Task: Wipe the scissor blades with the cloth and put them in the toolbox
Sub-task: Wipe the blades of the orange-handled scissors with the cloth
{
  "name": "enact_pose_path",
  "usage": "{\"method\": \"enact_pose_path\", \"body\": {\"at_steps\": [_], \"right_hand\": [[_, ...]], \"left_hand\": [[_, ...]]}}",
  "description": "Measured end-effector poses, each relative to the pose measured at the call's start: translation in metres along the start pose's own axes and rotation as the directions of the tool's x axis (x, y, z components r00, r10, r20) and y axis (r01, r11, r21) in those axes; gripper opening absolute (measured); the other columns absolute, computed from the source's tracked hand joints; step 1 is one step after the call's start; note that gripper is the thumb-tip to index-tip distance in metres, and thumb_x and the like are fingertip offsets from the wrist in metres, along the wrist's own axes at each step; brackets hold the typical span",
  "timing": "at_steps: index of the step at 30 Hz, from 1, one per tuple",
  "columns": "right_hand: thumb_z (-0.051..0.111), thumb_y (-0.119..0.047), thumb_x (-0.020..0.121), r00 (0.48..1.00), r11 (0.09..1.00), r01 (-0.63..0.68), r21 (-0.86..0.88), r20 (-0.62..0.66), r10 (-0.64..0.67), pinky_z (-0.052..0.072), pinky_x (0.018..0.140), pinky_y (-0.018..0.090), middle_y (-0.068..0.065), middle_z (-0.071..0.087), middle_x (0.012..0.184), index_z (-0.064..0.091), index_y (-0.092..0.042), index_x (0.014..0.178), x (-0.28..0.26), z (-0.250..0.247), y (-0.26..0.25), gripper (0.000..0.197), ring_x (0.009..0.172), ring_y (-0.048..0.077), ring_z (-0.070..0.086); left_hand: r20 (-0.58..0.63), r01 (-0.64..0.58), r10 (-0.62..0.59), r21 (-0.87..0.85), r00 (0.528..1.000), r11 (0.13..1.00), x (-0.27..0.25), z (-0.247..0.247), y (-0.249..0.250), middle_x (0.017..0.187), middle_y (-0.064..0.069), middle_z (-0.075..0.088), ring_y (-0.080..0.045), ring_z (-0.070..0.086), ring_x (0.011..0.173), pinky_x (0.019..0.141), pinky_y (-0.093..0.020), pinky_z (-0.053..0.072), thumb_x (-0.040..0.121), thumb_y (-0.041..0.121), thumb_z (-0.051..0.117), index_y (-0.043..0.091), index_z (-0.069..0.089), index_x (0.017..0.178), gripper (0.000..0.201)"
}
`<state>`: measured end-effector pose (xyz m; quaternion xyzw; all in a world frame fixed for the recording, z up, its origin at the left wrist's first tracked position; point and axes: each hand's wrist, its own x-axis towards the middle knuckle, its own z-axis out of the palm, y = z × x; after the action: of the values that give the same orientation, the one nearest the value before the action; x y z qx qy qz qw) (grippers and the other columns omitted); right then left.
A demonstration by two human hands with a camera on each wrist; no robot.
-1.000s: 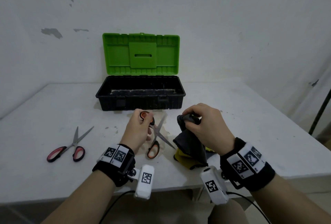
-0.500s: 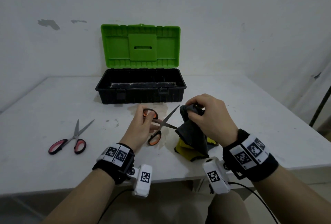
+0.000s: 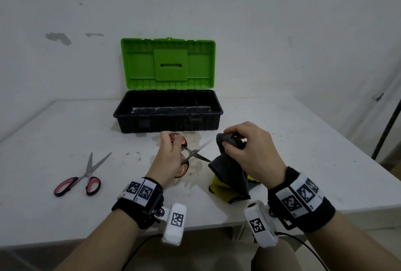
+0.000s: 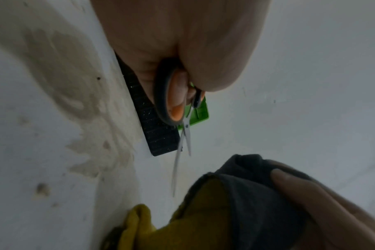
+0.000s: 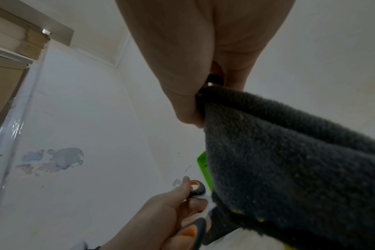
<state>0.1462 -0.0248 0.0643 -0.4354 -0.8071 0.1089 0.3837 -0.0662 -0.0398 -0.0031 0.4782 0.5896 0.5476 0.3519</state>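
While the orange-handled scissors (image 3: 188, 155) are held in the left hand (image 3: 168, 158) by their loops, the parted steel blades are pointed rightward at the right hand (image 3: 252, 149), where the fuzzy grey-and-yellow cloth (image 3: 230, 175) is clenched. Compared with half a second ago, the blades are held slightly closer together. Beyond both grips, the black toolbox (image 3: 168, 122) is seen open on the white counter (image 3: 303, 151).

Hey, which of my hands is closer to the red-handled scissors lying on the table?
Left. Your left hand, holding the orange-handled scissors, is the nearer one to the red-handled scissors; your right hand, gripping the grey cloth, is farther off.
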Motion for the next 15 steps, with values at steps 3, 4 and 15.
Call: {"method": "enact_pose_path", "body": {"at_steps": [3,4,15], "right_hand": [[0.069,-0.024,0.079,1.0,0.999,-0.01,0.052,-0.013,0.01,0.045,0.075,0.011,-0.008,0.062,0.095,0.072,-0.024,0.098,-0.001,0.004,0.0,0.019,0.085,0.004,0.058],[0.068,-0.024,0.081,1.0,0.998,-0.006,0.059,-0.007,0.006,0.045,0.075,0.011,-0.008,0.062,0.095,0.073,-0.024,0.099,-0.002,0.007,-0.001,0.019,0.086,0.004,0.058],[0.072,-0.008,0.076,0.988,0.987,0.157,0.034,-0.01,-0.156,0.04,0.082,0.006,-0.002,0.06,0.102,0.069,-0.015,0.102,-0.006,0.031,-0.008,0.028,0.09,0.007,0.056]], "left_hand": [[-0.052,0.103,-0.109,-0.113,0.993,0.988,0.003,0.002,0.001,0.082,-0.003,0.042,-0.015,0.044,0.07,0.047,-0.023,0.034,0.108,0.035,0.035,0.024,0.047,0.106,0.016],[-0.062,0.13,-0.142,-0.159,0.988,0.979,0.004,0.003,0.002,0.082,-0.002,0.043,-0.015,0.044,0.07,0.045,-0.022,0.032,0.108,0.035,0.035,0.025,0.048,0.106,0.017],[-0.1,0.046,-0.08,-0.302,0.992,0.952,-0.002,0.015,0.007,0.071,0.0,0.047,-0.006,0.039,0.046,0.039,-0.022,0.026,0.107,0.038,0.043,0.02,0.051,0.098,0.021]]}}
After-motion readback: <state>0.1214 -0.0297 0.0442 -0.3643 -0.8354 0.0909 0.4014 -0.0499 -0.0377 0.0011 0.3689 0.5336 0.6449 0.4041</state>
